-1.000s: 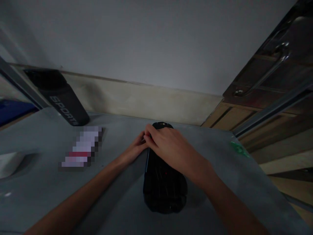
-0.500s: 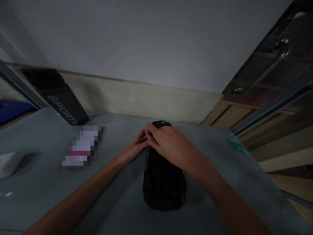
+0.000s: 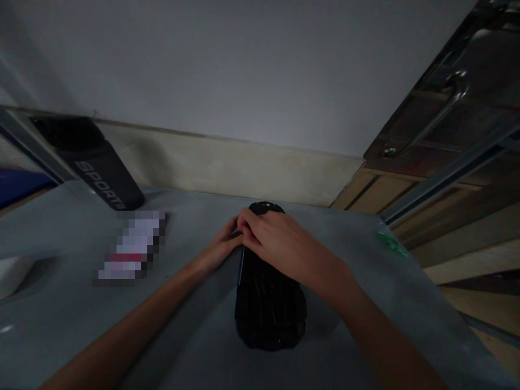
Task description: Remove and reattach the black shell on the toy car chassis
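A long black object (image 3: 271, 309) with rounded ends and a small red dot lies on the grey table (image 3: 195, 330). My right hand (image 3: 280, 238) reaches over its upper part, fingers closed in a pinch around something small and red (image 3: 251, 232) that is mostly hidden. At the object's upper left edge, my left hand (image 3: 221, 244) rests close against my right fingertips. The left fingertips are partly covered, so what they touch is hard to make out.
A dark bottle (image 3: 105, 168) marked SPORTS stands at the back left, with a blurred-out phone-like item (image 3: 132, 244) before it. A white object (image 3: 14, 273) sits far left, green plastic (image 3: 392, 244) at right. Behind is a wall (image 3: 227, 165).
The whole view has shifted slightly, so things appear a little further left. Both hands keep nearly the same place and grip on the black object.
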The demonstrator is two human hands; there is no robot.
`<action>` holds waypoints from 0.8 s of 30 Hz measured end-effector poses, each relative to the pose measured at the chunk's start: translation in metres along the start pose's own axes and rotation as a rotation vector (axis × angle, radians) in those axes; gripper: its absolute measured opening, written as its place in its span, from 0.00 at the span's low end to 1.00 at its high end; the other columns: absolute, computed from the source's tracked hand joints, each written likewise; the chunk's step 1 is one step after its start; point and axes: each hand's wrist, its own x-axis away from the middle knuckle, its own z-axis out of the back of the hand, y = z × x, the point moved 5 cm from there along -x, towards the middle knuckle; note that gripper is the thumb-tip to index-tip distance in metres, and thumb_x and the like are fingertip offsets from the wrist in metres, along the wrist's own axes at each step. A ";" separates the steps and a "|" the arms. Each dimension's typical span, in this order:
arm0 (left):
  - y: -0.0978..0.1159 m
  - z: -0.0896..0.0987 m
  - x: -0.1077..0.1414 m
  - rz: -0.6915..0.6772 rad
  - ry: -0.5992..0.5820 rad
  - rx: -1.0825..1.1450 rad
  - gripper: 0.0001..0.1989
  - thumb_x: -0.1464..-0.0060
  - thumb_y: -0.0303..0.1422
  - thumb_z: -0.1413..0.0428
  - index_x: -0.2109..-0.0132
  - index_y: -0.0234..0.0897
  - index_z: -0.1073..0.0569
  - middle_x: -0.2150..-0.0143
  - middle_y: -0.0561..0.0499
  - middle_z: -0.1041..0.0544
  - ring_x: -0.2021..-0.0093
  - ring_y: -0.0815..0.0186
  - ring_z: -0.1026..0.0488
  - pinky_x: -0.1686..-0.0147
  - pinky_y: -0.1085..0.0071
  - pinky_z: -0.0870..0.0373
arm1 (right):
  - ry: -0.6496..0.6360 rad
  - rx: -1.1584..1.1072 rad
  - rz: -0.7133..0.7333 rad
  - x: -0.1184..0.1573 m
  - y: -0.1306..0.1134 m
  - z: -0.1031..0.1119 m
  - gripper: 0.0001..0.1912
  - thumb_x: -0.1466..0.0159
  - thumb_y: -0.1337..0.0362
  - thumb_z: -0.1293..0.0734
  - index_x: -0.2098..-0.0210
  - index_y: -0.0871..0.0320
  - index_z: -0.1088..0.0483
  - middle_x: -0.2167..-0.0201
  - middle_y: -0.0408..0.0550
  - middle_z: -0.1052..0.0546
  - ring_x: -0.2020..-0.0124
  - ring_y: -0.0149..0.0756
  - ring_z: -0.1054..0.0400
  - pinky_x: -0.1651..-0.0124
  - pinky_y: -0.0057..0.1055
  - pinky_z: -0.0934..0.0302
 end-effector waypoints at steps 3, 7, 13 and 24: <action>-0.003 0.002 -0.001 -0.002 -0.001 -0.018 0.23 0.47 0.40 0.30 0.45 0.43 0.21 0.44 0.44 0.13 0.32 0.41 0.22 0.39 0.58 0.27 | 0.032 -0.027 0.024 0.001 -0.001 0.000 0.10 0.23 0.71 0.35 0.45 0.60 0.25 0.57 0.52 0.15 0.56 0.44 0.21 0.56 0.37 0.37; -0.002 0.002 -0.001 -0.011 -0.022 -0.036 0.21 0.46 0.41 0.30 0.47 0.43 0.21 0.42 0.43 0.14 0.33 0.41 0.23 0.35 0.55 0.28 | 0.058 -0.028 0.049 0.001 -0.003 0.001 0.08 0.22 0.68 0.35 0.46 0.58 0.24 0.58 0.51 0.15 0.57 0.43 0.22 0.55 0.37 0.37; 0.002 -0.002 0.002 0.011 -0.039 -0.002 0.33 0.46 0.47 0.28 0.38 0.41 0.24 0.34 0.40 0.18 0.27 0.41 0.29 0.27 0.49 0.35 | 0.031 0.006 0.023 0.002 -0.001 0.000 0.11 0.19 0.68 0.38 0.45 0.57 0.24 0.60 0.50 0.14 0.63 0.40 0.22 0.61 0.36 0.41; -0.013 0.008 -0.006 -0.034 -0.018 -0.047 0.22 0.46 0.43 0.31 0.47 0.40 0.23 0.41 0.44 0.18 0.32 0.45 0.28 0.32 0.54 0.31 | -0.024 -0.049 -0.003 0.001 -0.007 0.006 0.09 0.19 0.66 0.35 0.46 0.57 0.23 0.58 0.51 0.14 0.59 0.42 0.21 0.59 0.37 0.40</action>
